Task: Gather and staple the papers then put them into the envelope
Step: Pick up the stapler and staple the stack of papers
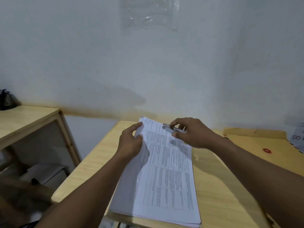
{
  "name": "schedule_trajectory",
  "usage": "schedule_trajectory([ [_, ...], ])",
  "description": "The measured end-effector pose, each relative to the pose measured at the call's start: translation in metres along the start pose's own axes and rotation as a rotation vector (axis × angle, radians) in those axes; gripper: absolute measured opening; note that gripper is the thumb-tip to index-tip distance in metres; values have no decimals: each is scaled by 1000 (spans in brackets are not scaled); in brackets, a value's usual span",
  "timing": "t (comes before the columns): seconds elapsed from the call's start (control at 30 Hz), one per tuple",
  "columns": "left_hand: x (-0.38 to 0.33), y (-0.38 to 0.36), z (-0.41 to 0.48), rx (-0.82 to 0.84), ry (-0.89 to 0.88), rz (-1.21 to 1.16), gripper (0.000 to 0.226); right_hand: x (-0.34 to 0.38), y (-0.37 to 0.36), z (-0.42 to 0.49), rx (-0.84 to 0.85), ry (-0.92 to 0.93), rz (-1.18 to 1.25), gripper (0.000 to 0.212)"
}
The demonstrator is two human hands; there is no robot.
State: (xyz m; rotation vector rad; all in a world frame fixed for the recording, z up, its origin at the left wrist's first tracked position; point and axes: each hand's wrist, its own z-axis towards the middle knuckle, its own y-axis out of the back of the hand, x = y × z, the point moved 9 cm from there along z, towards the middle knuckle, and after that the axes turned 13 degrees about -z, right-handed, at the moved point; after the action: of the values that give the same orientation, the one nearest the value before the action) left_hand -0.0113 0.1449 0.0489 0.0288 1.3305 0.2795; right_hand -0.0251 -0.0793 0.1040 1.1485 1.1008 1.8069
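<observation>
At the far end of the worktop we stretch both arms forward over one stack of papers, which lies lengthwise on the wood and reaches its near edge. Our left hand grips the stack's far left corner, fingers curled round the slightly lifted edge. Our right hand sits over the far right part of the top sheet, thumb and fingers clamped on one small silver stapler whose nose points left. We cannot tell whether the stapler touches the paper. One brown envelope with one red button lies flat on the worktop to the right, near the papers and apart from both hands. One low wooden cabinet stands to the left, and one clear plastic sheet hangs on the wall.
</observation>
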Motion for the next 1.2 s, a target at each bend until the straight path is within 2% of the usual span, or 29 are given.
schedule_trajectory([
  [0.23, 24, 9, 20, -8, 47, 3, 51, 3, -39, 21, 47, -8, -62, 22],
  [0.57, 48, -16, 24, 26, 101, -1, 51, -19, -71, 24, 119, -73, -141, 25],
  [0.73, 54, -33, 19, 30, 113, 48, 51, -31, -81, 21, 122, -76, -186, 19],
  [0.83, 51, -39, 12, 23, 73, 121, 50, -38, -92, 16, 130, -81, -244, 16],
  [0.97, 51, -57, 4, 66, 16, 259, 48, -44, -99, 10, 131, -101, -273, 27],
  [1.1, 54, -66, 3, 103, 34, 489, 47, -48, -99, 9, 138, -117, -283, 32],
  [1.2, 49, -66, 1, 122, 27, 641, 46, -49, -99, 5, 167, -136, -271, 44],
])
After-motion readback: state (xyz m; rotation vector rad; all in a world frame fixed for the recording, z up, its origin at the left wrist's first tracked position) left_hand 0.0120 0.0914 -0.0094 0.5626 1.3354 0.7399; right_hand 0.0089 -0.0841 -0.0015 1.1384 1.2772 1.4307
